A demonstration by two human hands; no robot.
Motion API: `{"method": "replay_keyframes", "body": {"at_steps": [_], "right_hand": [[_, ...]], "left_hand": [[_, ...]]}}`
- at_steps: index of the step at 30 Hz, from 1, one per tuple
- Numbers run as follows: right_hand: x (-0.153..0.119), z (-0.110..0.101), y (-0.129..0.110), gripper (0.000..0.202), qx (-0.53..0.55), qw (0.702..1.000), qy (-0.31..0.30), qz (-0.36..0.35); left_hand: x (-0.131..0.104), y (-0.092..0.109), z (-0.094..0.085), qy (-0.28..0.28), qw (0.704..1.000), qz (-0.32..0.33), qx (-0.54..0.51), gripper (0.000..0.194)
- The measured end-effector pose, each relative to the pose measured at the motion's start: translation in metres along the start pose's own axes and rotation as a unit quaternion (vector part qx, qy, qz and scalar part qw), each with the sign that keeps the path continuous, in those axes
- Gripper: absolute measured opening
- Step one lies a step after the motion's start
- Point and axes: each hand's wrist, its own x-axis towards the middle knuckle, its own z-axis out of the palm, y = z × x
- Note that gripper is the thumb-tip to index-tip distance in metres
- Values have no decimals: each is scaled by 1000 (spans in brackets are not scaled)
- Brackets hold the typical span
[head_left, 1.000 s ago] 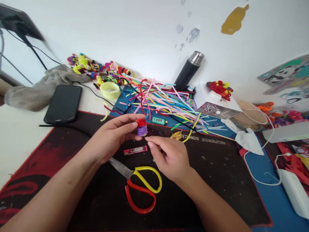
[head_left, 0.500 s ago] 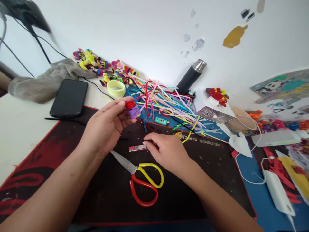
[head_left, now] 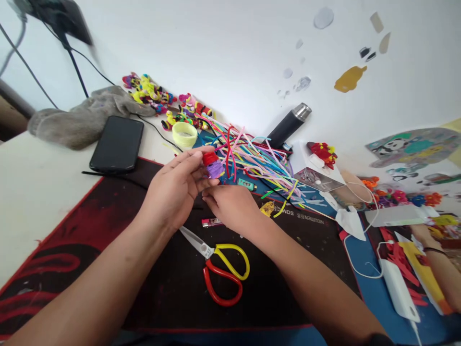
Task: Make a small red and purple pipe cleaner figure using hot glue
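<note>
Left hand (head_left: 176, 190) pinching a red-and-purple pipe-cleaner coil (head_left: 212, 165), lifted above the black mat (head_left: 118, 202). Right hand (head_left: 230, 206) curling loosely just below it, grasp impossible to tell. Scissors (head_left: 221, 266) lying nearby.

Both forearms in from bottom edge, converging mid-frame. Left hand (head_left: 173, 192) raised, palm turned inward, fingers (head_left: 187, 158) curled with thumb and index tips pinched together at top. Right hand (head_left: 230, 206) lower, back of hand up, fingers bent and tucked toward left palm, just beside it, possibly touching. Right wrist roughly straight; left slightly flexed.
</note>
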Motion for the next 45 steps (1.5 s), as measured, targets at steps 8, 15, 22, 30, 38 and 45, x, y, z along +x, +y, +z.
{"method": "replay_keyframes", "body": {"at_steps": [8, 15, 22, 30, 38, 45], "right_hand": [[9, 7, -2, 25, -21, 999, -42, -13], [13, 9, -4, 28, -20, 999, -42, -5], [7, 5, -5, 20, 84, 995, -3, 59], [-32, 4, 18, 12, 492, 841, 174, 141], [-48, 15, 30, 33, 746, 617, 196, 156], [-49, 15, 31, 31, 760, 600, 197, 153]], "left_hand": [[-3, -1, 0, -27, 1000, -3, -6, 14], [-1, -3, -3, -33, 999, -2, 3, 15], [0, -4, -3, -23, 1000, -17, 6, 24], [4, -8, -8, -4, 996, -10, 87, 33], [-3, -21, -10, -77, 971, -116, 196, 31], [-3, -23, -5, -64, 970, -184, 144, 21]]}}
